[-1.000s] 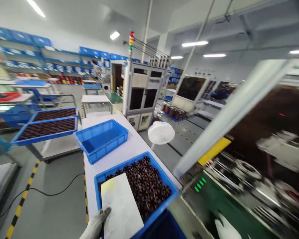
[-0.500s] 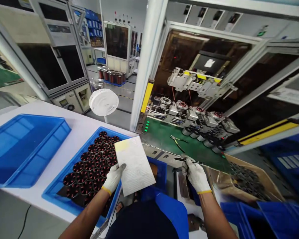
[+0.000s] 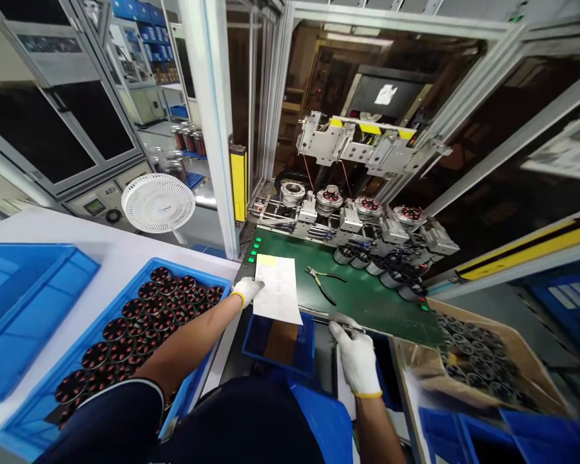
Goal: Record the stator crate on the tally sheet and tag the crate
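Note:
My left hand (image 3: 249,291), in a white glove with a yellow cuff, pinches the left edge of a printed paper sheet (image 3: 276,293). That sheet reaches over the front edge of the green work surface (image 3: 290,248), a yellow patch at its top. My gloved right hand (image 3: 356,357) is closed at the same front edge, around a slim dark tool (image 3: 350,330) mostly hidden by the fingers; its kind cannot be made out. Pliers (image 3: 325,283) with green and black handles lie on the green surface between my hands.
Behind the pliers stands a winding machine (image 3: 348,212) with several round fixtures. At left, a blue tray (image 3: 157,263) holds rows of wound motor stators (image 3: 149,306). A white fan (image 3: 158,203) stands beyond it. Rightward, a cardboard box (image 3: 522,348) contains grey ring-shaped parts. A blue bin (image 3: 312,351) sits below the sheet.
My left hand has carried the sheet forward to the green surface's edge. My right hand has come down and inward with the slim dark tool. The view has turned right.

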{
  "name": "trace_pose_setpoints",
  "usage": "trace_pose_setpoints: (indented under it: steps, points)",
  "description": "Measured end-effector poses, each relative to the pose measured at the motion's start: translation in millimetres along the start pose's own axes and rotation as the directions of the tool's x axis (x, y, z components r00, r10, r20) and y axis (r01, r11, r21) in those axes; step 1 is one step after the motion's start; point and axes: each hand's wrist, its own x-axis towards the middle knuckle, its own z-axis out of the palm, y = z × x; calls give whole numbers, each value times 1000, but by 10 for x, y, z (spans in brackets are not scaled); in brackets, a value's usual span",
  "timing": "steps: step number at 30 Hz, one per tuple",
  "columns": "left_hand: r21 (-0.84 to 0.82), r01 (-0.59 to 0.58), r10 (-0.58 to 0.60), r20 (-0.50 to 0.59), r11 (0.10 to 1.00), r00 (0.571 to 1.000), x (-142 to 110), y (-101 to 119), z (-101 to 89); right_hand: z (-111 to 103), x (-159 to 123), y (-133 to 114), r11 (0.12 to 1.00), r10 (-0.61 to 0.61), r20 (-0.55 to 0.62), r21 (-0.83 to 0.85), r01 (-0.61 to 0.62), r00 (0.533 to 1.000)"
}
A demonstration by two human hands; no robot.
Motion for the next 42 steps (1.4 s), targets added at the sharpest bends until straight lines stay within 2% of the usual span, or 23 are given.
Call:
trace_pose_setpoints:
  steps: [2,5,7,9,10,12,13,15,17,18,20,23,27,31,33,36,37,39,41,42]
  points:
    - [43,21,-21,-12,999,1000,40,4,23,280,347,23,991,51,72,121,-59,996]
    - [90,39,-36,-31,995,999,33,20,22,847,878,-12,925,123,233,324,-196,965]
    - [121,55,-48,-53,991,997,-5,52,-2,1203,1157,-34,906,131,300,350,-237,945]
    - [152,82,-61,-138,985,989,-54,104,-29,1452,1345,-17,904,136,334,343,-254,933]
    - [184,69,-27,-218,981,976,-77,136,-34,1528,1408,8,904,137,350,337,-262,927]
    - [316,-57,168,-335,947,927,-102,216,-12,1596,1485,78,907,127,380,329,-263,916]
    - [407,-160,304,-317,899,899,-100,262,15,1600,1507,117,911,114,392,326,-253,913]
    - [537,-365,498,-122,760,858,-58,359,88,1581,1533,186,923,75,403,318,-216,912]
    - [560,-454,510,64,693,858,22,436,154,1554,1548,231,938,42,405,300,-176,913]
    - [565,-454,487,104,689,867,70,458,175,1543,1552,244,944,34,410,287,-165,912]
    - [574,-435,447,131,694,885,161,458,185,1523,1551,252,955,40,428,249,-160,903]
    - [572,-456,437,180,682,881,259,367,148,1497,1534,222,974,48,443,179,-141,895]
    - [531,-563,510,261,633,820,336,203,122,1483,1497,140,993,53,462,73,-98,885]
    - [506,-631,573,291,587,766,396,96,145,1429,1457,57,997,5,494,-74,36,869]
    - [506,-648,585,305,569,752,413,74,143,1302,1466,12,996,-36,434,-58,68,900]
    - [519,-677,624,309,522,718,426,77,120,982,1544,-54,992,-60,220,121,34,974]
    - [530,-692,646,312,491,697,430,88,111,872,1578,-70,978,-53,165,207,18,985]
    - [557,-735,710,329,386,622,438,127,99,709,1635,-75,934,-26,110,357,-15,994]
    - [584,-764,769,345,274,539,444,179,95,659,1663,-37,908,13,101,415,-54,995]
    - [595,-769,785,349,236,511,445,205,96,678,1669,-3,903,34,103,423,-75,994]
